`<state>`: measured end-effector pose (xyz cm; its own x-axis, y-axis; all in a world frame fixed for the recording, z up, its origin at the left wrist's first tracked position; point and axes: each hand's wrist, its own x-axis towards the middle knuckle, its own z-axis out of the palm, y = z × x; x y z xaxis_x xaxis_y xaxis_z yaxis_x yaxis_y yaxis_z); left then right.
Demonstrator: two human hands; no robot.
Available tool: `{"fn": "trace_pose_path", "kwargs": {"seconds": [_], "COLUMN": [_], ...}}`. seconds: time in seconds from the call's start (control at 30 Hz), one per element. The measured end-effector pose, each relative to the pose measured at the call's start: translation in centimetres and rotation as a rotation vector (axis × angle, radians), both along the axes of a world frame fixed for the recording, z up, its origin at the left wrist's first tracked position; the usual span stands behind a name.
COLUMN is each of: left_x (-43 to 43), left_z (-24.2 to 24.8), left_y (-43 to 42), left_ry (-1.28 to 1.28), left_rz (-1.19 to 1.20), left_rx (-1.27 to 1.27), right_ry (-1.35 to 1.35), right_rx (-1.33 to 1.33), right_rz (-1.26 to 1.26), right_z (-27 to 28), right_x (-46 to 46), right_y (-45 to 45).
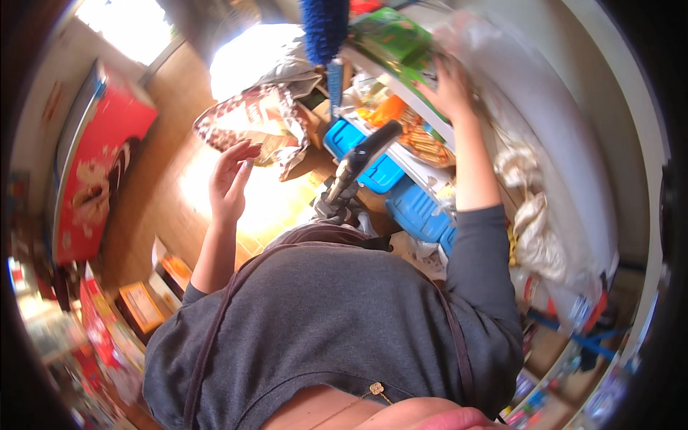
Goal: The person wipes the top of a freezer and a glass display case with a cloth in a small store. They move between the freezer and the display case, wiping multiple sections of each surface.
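Observation:
My right hand [449,88] reaches to the upper shelf at the right, fingers spread at the edge of a green package [395,37]; whether it grips the package is too blurred to tell. My left hand [232,180] is raised over the floor at the left, fingers loosely bent and apart, with nothing in it. Just beyond it lies a patterned bag [247,115] with a brown and white edge. A blue fluffy duster [325,32] stands upright at the top centre. Orange packets [389,110] fill the shelf below the green package.
Blue plastic bins [419,209] stand under the white shelf edge [414,169]. A black handle [371,145] rises between me and the shelf. A red chest-like cabinet [102,177] is at the left, with open cartons [142,306] nearer me. Knotted plastic bags [537,236] hang at the right.

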<state>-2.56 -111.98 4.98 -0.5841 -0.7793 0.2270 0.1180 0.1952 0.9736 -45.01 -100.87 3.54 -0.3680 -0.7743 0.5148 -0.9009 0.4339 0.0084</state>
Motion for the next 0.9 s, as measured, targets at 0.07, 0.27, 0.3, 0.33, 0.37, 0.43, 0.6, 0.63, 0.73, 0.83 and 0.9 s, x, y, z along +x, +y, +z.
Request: {"fn": "trace_pose_path", "kwargs": {"seconds": [0.07,0.27,0.3,0.33,0.37,0.43,0.6,0.63,0.73,0.83,0.9], "left_x": [1.9,6.7,7.3,7.9,8.4,9.4,13.1,14.4,18.7,22.9,25.0], "left_z": [-0.5,-1.2,-1.3,-1.3,-1.4,-1.7,-2.7,-3.0,-3.5,-4.0,-4.0], "left_y": [1.0,2.7,2.7,2.4,2.1,0.9,-3.6,-4.7,-8.2,-10.8,-12.1], "left_ry": [-0.036,-0.109,-0.108,-0.104,-0.107,-0.104,-0.191,-0.206,-0.142,-0.103,-0.095], "left_rz": [0.083,0.225,0.233,0.236,0.235,0.221,0.160,0.146,0.138,0.161,0.182], "left_rx": [0.023,0.059,0.060,0.063,0.063,0.068,-0.064,-0.073,-0.054,0.017,0.029], "right_ry": [-0.041,0.256,0.236,0.224,0.138,-0.040,-0.098,-0.087,-0.012,-0.203,-0.246], "right_rx": [-0.227,-0.117,-0.142,-0.195,-0.161,-0.189,-0.577,-0.656,-0.849,-0.933,-0.886], "right_rz": [0.227,0.137,0.165,0.193,0.185,0.136,0.076,0.086,0.175,0.299,0.370], "right_z": [-0.8,-0.6,-0.6,-0.6,-0.6,0.1,6.7,8.3,12.4,12.9,11.2], "right_x": [-0.2,1.3,1.6,1.7,1.5,1.2,3.5,5.5,12.9,21.0,25.7], "right_y": [0.0,0.9,0.9,1.0,1.0,1.4,3.9,4.5,4.0,0.3,-4.0]}}
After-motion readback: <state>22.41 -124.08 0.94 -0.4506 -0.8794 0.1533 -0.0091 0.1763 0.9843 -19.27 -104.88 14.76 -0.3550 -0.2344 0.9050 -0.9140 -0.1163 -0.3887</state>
